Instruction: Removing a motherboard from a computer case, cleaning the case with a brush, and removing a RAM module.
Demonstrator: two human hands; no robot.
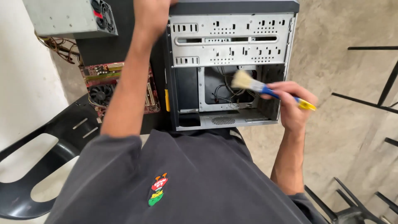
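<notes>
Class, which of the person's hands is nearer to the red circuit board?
Left. The left hand grips the computer case top, above the circuit board; the right hand holds a brush across the case.

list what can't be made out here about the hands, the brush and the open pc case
- Left hand, head view: fingers cut off by the top edge, so its grip on the case is unclear.
- Right hand: its fingers cover the middle of the brush handle.
- Brush bristles: blurred, so contact with the case interior is uncertain.
- Circuit board: partly hidden behind the left forearm.
- Power supply: cut off at the top edge.
</notes>
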